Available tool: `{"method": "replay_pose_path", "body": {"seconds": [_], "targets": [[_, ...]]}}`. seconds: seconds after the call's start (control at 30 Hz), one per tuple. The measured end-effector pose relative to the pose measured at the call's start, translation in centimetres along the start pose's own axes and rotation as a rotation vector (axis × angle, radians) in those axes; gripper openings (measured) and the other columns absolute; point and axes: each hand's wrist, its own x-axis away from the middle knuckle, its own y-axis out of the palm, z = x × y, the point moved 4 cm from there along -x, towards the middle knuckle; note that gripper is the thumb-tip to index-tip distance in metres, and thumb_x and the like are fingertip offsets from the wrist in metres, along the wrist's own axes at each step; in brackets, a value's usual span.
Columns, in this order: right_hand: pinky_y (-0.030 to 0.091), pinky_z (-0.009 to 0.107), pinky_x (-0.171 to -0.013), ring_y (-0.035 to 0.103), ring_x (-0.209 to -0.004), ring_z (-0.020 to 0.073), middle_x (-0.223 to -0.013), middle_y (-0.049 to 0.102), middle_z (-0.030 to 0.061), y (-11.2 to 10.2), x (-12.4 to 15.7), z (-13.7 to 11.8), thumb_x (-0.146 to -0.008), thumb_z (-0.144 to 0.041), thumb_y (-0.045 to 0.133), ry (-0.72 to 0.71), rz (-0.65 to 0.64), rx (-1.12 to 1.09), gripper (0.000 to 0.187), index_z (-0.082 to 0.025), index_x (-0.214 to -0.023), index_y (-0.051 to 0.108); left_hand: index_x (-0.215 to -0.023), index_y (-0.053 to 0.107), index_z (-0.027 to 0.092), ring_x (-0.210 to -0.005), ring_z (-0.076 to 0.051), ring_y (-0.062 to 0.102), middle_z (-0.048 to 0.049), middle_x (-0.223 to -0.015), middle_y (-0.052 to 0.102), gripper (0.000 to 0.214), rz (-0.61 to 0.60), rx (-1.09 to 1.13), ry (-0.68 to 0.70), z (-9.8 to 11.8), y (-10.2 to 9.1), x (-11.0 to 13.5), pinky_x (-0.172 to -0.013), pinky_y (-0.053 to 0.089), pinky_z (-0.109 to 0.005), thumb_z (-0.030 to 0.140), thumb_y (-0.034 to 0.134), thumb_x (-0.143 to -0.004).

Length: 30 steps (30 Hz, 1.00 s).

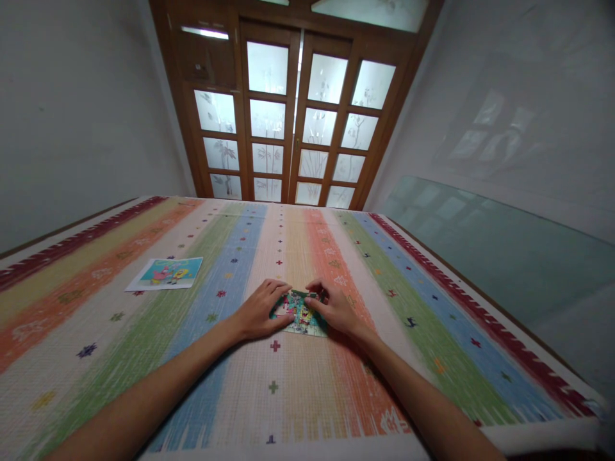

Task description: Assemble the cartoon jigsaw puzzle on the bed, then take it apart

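Observation:
A small jigsaw puzzle [302,314] with teal, yellow and pink cartoon parts lies flat on the striped cloth in front of me. Along its left side rests my left hand [266,310], fingers stretched forward and the thumb touching the lower part of the puzzle. My right hand [334,307] is at the upper right edge, its index finger curled and its thumb bent over the puzzle. Whatever sits between that thumb and finger is too small to make out. Both hands cover parts of the puzzle's sides.
A printed cartoon picture [166,274] lies on the cloth to the left. The colourful striped cloth [235,397] covers the wide table. Beyond its far edge are wooden doors with glass panes [268,120], and a pale green panel [490,237] stands along the right side.

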Motion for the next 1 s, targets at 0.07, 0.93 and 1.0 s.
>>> {"method": "replay_pose_path", "body": {"seconds": [0.07,0.93,1.0], "targets": [[0.05,0.034,-0.074,0.059,-0.077,0.0181,-0.093,0.069,0.003,0.2,0.1,0.0,-0.086,-0.033,0.064,0.013,0.019,-0.041,0.019,-0.02,-0.1,0.064,-0.131,0.055,0.02,-0.116,-0.032,0.055,-0.0126,-0.124,0.062,0.054,-0.049,0.001,-0.01,-0.1,0.2,0.0,-0.102,0.047,-0.049,0.047,0.073,-0.088],[0.051,0.033,-0.077,0.064,-0.082,0.0203,-0.091,0.074,0.004,1.4,-0.1,-0.3,-0.089,-0.038,0.063,0.005,0.045,-0.129,0.021,-0.019,-0.096,0.071,-0.101,0.07,0.018,-0.094,-0.023,0.065,-0.0069,-0.099,0.07,0.029,0.286,0.461,-0.282,-1.8,-0.3,-0.6,-0.087,0.053,-0.037,0.032,0.081,-0.079],[0.051,0.033,-0.076,0.065,-0.082,0.0206,-0.091,0.074,0.0048,1.3,-0.3,-0.2,-0.089,-0.038,0.062,0.009,0.099,-0.131,0.023,-0.019,-0.096,0.071,-0.1,0.072,0.017,-0.098,-0.024,0.067,-0.0082,-0.102,0.072,0.033,0.351,0.594,-0.394,-2.5,-0.1,-0.6,-0.088,0.055,-0.036,0.03,0.084,-0.073]]}}
